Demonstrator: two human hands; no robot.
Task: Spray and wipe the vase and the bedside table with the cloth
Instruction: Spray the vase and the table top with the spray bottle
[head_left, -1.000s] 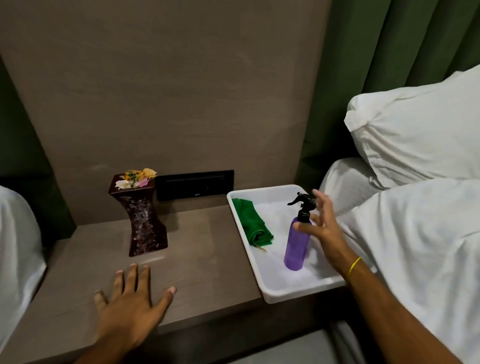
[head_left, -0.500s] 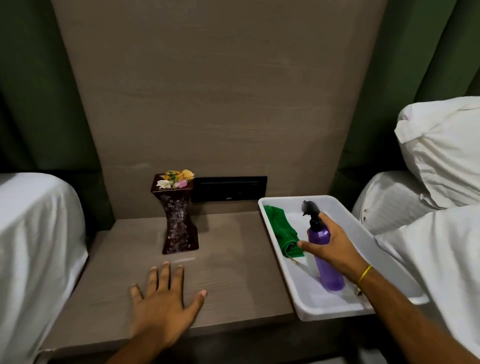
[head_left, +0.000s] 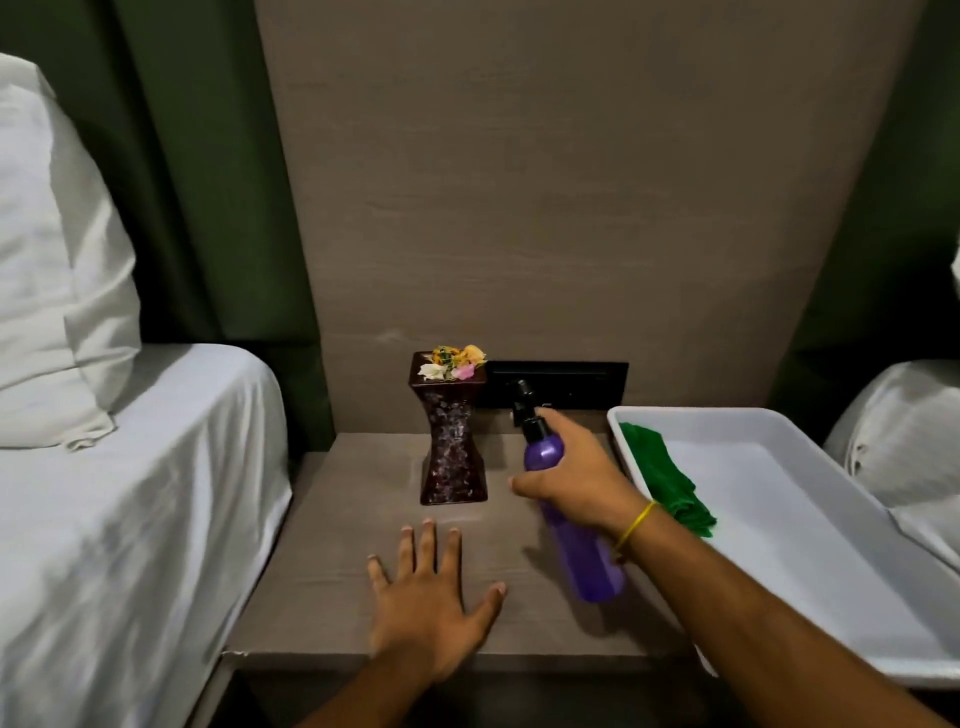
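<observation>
A dark red hourglass vase (head_left: 453, 447) with small flowers on top stands at the back of the wooden bedside table (head_left: 332, 561). My right hand (head_left: 576, 478) grips a purple spray bottle (head_left: 582, 540) with a black nozzle, held tilted above the table just right of the vase, nozzle towards the wall. My left hand (head_left: 428, 608) lies flat on the table in front of the vase, fingers spread, holding nothing. A folded green cloth (head_left: 662, 475) lies in the white tray (head_left: 810, 545) at the right.
A bed with a white sheet (head_left: 130, 493) and pillow (head_left: 52, 270) borders the table on the left; another bed's white bedding (head_left: 904, 447) lies right of the tray. A black socket panel (head_left: 566, 382) sits on the wall panel behind the vase. Green curtains hang on both sides.
My right hand has lifted the spray bottle out of the tray and carried it left to beside the vase. The left hand stayed flat on the table. The view swung left.
</observation>
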